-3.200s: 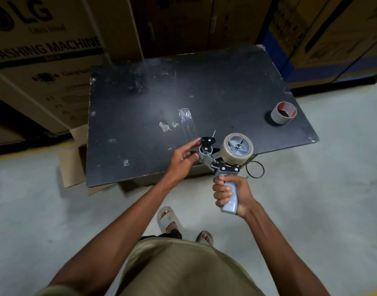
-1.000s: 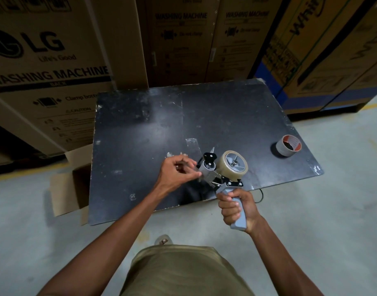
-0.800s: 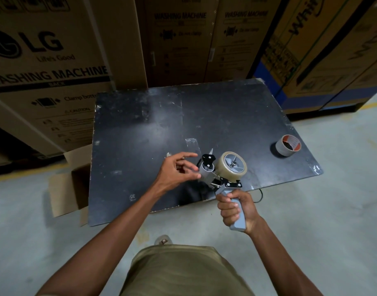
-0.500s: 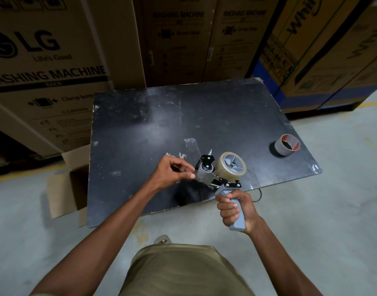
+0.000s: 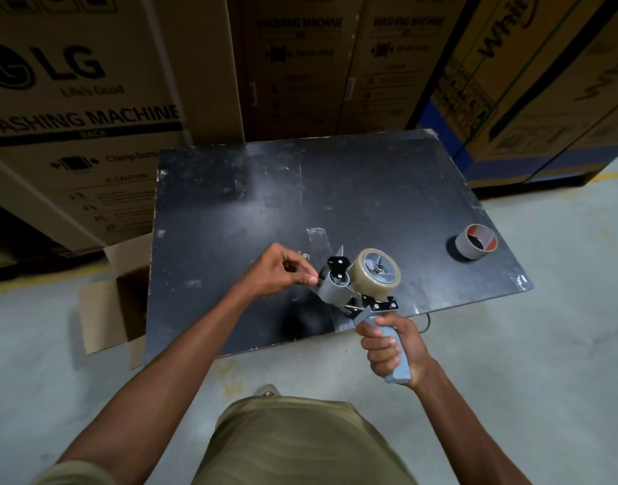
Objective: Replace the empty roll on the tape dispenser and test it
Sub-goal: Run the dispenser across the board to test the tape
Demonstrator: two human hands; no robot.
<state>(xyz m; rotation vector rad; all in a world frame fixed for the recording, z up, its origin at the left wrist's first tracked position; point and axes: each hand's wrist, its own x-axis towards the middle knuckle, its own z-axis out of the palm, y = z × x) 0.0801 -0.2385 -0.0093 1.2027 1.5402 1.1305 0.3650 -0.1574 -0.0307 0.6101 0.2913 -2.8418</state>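
A grey tape dispenser [image 5: 339, 290] with a full roll of clear tape [image 5: 374, 274] on its hub hangs over the near edge of the black table [image 5: 230, 211]. My right hand [image 5: 391, 344] grips its grey handle. At the dispenser's front roller, my left hand [image 5: 281, 273] has thumb and finger pinched together; whether tape lies between them is too small to tell. The empty roll [image 5: 475, 241], a grey core with a red inside, stands near the table's right edge. A strip of clear tape [image 5: 320, 239] is stuck on the tabletop beyond the dispenser.
Large cardboard appliance boxes [image 5: 76, 110] stand close behind the table. An open small carton [image 5: 115, 299] lies on the grey floor at the table's left. A black cable loop [image 5: 424, 322] shows below the table's near edge.
The left hand's fingers spread apart briefly, then closed again into a pinch at the dispenser's front. The right hand has kept hold of the handle.
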